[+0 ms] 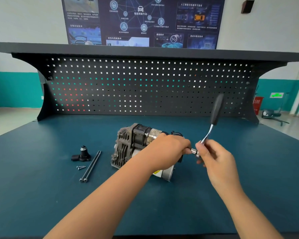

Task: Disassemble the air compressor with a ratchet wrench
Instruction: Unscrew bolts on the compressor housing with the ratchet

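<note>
The air compressor (128,147), a grimy finned metal block with a silver motor can, lies on the blue bench top (41,195) in the middle. My left hand (166,150) lies over its right part and its fingers grip the socket end near the ratchet's head. The ratchet wrench (214,116) stands tilted up to the right, black handle high and free. My right hand (214,156) pinches the ratchet's chrome head and socket just right of my left hand. The fastener under the socket is hidden.
Left of the compressor lie a black removed fitting (82,154), two small screws (81,167) and two long black bolts (91,167). A black pegboard back panel (145,87) with a shelf rises behind the bench.
</note>
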Tool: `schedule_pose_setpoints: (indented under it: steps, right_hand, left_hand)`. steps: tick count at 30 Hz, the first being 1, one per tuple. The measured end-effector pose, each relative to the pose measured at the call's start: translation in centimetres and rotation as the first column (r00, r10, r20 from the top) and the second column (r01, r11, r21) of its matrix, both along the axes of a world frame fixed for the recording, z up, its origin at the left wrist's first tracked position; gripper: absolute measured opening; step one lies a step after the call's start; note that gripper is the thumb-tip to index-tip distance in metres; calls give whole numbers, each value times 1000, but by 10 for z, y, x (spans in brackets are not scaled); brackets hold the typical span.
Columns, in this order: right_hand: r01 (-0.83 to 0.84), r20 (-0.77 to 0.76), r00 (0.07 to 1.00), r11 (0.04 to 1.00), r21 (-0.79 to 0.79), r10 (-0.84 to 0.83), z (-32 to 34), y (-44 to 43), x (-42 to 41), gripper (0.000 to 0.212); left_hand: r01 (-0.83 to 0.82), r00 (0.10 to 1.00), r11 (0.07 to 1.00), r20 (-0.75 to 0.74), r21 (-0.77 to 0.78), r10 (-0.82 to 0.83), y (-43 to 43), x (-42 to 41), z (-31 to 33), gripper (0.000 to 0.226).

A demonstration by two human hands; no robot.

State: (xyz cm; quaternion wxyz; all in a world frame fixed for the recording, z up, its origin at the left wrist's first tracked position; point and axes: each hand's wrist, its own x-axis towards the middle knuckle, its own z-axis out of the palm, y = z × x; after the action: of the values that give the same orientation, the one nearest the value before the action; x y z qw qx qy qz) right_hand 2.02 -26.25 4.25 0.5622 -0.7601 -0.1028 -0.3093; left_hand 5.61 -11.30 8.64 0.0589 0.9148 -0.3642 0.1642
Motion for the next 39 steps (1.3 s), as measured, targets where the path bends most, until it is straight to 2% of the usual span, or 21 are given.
schedule_pose_setpoints:
  steps: [2,4,6,8,10,11,14,16,17,19,21,22,23,25,28,30,32,33,34,36,39]
  right_hand:
    - [27,270,962,978,-209,31,-8,-4,0,14]
    - [137,440,897,918,-372,45,-16,-7,3,25]
    - [241,508,862,877,-414,3,-19,-7,3,28]
    - [201,490,872,912,-356,-1,-19,-6,1,26]
    - [154,406,913,960,-235,-47,-11,-1,-3,16]
    - [140,303,949,976,-166,-85,-5,1,-4,7]
    - [65,-160,986,985,157,-40,12,3,5,32]
    - [55,-286,958,953,297,34,16,3,8,37]
    - [47,-243,970,962,268,20,13,3,8,34]
    - [52,15,998,995,83,-53,6,3,3,21]
    - [88,340,940,980,-178,-23,-2,0,-1,11]
    - [113,441,897,952,-284,24,-8,-3,0,15]
    - [127,485,873,931,-343,60,-11,-5,1,22]
    - [131,479,876,930,-342,52,-13,-6,0,25]
    - [169,382,921,959,-228,-72,-6,0,-5,23]
    - [139,101,986,989,-52,-134,4,4,-1,28]
    - [76,-233,972,973,218,-24,12,6,5,38]
    - [71,-308,951,955,289,22,13,7,7,40]
    - [65,-315,949,959,277,26,11,6,7,40]
    - [53,-152,988,988,145,-30,3,5,3,30]
    - [56,264,964,991,-120,-23,-8,4,-5,10]
  left_hand:
    - [-8,1000,1000,-15,10,9,0,1,5,21]
    - [7,998,1000,-60,-31,-8,0,0,10,23]
    - [27,994,998,-106,-64,-33,0,-2,14,24]
    - [30,993,997,-110,-68,-38,-1,-2,14,23]
    - [24,996,999,-90,-43,-28,0,-1,12,20]
    - [22,996,999,-81,-33,-25,0,0,11,19]
    - [35,997,998,-60,-53,-38,1,-1,9,19]
    - [38,998,998,-41,-51,-40,1,-2,8,20]
    - [32,999,999,-32,-29,-33,2,-2,7,19]
    - [26,999,1000,-32,6,-26,2,-4,8,19]
    - [42,996,999,-77,-22,-44,3,-5,11,20]
    - [49,993,998,-101,-48,-54,3,-6,12,19]
    - [48,991,997,-119,-61,-55,3,-6,14,18]
    - [32,989,998,-143,-47,-38,3,-5,17,19]
    - [15,992,1000,-128,-18,-17,2,-6,14,18]
    - [11,993,1000,-120,-25,-14,2,-6,11,17]
    - [4,994,1000,-113,-27,-7,2,-5,8,17]
    - [-2,995,1000,-104,-15,0,2,-4,7,18]
    - [-4,996,1000,-93,-2,4,1,-4,6,19]
    - [2,998,1000,-70,8,-1,0,-4,3,19]
    - [17,999,1000,-36,-12,-18,1,-3,3,11]
